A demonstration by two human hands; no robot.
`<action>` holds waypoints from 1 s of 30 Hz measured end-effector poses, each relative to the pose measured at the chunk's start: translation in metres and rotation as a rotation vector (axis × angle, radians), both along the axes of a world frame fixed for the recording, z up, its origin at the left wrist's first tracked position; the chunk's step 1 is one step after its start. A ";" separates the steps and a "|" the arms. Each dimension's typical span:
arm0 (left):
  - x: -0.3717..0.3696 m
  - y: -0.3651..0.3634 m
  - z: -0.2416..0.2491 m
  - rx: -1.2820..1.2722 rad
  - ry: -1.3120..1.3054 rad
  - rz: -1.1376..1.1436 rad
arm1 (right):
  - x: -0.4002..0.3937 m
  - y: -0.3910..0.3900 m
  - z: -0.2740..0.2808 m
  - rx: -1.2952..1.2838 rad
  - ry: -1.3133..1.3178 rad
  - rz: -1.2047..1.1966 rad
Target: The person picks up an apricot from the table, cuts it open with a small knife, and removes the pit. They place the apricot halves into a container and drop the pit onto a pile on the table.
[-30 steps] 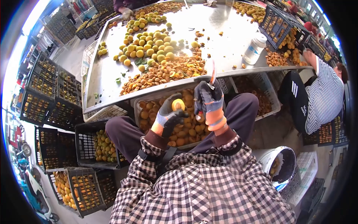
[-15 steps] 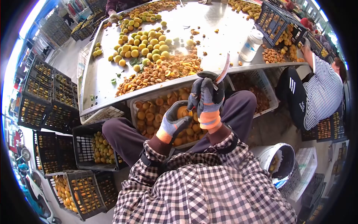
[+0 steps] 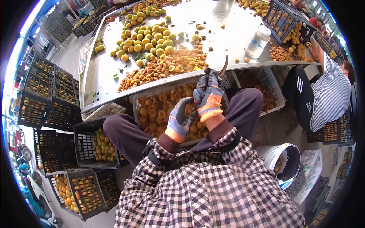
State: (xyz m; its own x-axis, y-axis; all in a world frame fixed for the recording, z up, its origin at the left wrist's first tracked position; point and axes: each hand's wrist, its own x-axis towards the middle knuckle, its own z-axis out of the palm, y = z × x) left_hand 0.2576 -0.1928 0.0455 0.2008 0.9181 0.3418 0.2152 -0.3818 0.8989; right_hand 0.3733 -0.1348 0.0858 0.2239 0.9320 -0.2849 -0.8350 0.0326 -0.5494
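Note:
My left hand [image 3: 180,117], in a grey and orange glove, is closed around an apricot [image 3: 189,108] that is mostly hidden by the fingers. My right hand [image 3: 209,95], gloved alike, grips a knife whose curved blade [image 3: 224,65] points up and away past the table edge. The two hands touch at the fingertips. Below them, between my knees, a crate holds many halved apricots [image 3: 154,111]. Just beyond, on the metal table [image 3: 216,34], lie a heap of apricot stones [image 3: 152,74] and a pile of whole yellow-green apricots [image 3: 148,41].
A white-lidded jar [image 3: 258,41] stands on the table near a tipped black crate [image 3: 279,21]. A person in a striped shirt [image 3: 330,93] sits at the right. Fruit crates [image 3: 85,193] are stacked at my left; a white bucket [image 3: 272,161] stands at my right.
Both hands have come closer together, and the apricot is now more covered. The knife has tilted and dropped slightly. A co-worker's hand at the far left of the table has gone from view.

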 end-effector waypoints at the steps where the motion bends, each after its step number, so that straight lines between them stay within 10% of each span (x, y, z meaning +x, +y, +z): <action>1: 0.001 0.000 -0.003 0.063 0.069 0.048 | 0.001 0.001 -0.003 -0.025 0.011 0.031; 4: 0.003 0.000 -0.011 0.163 0.028 0.093 | -0.003 0.012 -0.010 -0.347 0.079 -0.030; 10: -0.001 0.013 -0.028 0.105 -0.048 0.159 | -0.006 0.025 -0.030 -0.191 0.275 0.076; 16: -0.024 0.045 -0.026 -0.117 -0.262 0.107 | 0.008 0.042 -0.010 -0.074 0.103 -0.038; 18: -0.054 0.041 -0.041 -0.662 -0.314 0.043 | 0.026 0.037 -0.013 -0.032 -0.001 -0.109; 22: -0.100 0.023 -0.094 -0.700 -0.061 0.185 | 0.059 0.024 -0.044 0.051 -0.187 -0.044; 28: -0.157 0.027 -0.111 -0.823 -0.382 0.442 | 0.060 0.018 -0.071 0.044 -0.284 0.012; 30: -0.173 0.028 -0.109 -0.673 -0.211 0.225 | 0.052 0.017 -0.069 0.042 -0.287 0.054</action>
State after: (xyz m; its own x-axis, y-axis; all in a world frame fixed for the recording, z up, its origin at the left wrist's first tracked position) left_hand 0.0844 -0.1647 -0.0640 -0.0248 0.9538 -0.2994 0.0195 0.2999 0.9538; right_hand 0.4254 -0.1182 0.0165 0.2398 0.9543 -0.1782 -0.6466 0.0201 -0.7626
